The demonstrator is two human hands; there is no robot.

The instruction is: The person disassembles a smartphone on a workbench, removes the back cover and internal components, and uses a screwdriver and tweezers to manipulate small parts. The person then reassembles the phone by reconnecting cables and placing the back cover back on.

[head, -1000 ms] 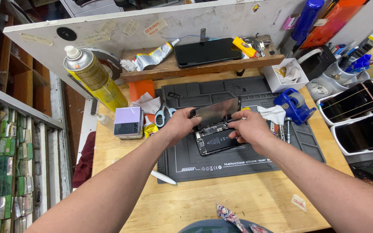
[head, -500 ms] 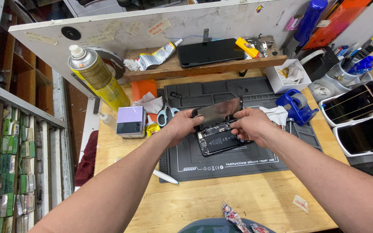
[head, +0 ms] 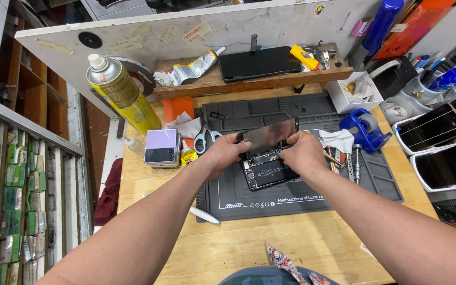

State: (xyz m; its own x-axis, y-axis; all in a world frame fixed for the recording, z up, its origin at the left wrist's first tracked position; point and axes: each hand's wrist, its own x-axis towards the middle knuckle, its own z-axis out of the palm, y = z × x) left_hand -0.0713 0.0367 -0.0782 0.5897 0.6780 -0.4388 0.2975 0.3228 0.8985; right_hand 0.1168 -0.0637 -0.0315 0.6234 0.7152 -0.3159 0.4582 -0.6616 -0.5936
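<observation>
The dark glass phone screen (head: 268,135) stood lifted off the opened black phone body (head: 266,171) on the grey silicone mat (head: 312,190); our left hand (head: 224,154) and right hand (head: 302,153) gripped its ends, full separation seemingly left.

Your glossy glass screen panel (head: 269,135) reflects light; the work mat (head: 291,184) looks matt dark rubber, the bench (head: 249,243) pale bare wood, the spray can (head: 122,95) shiny metal.

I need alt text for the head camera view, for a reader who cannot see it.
Two bare hands, left hand and right hand, hold an opened phone over a dark work mat, its screen panel lifted up. Around it on the wooden bench are a yellow spray can, scissors and other phones.
</observation>
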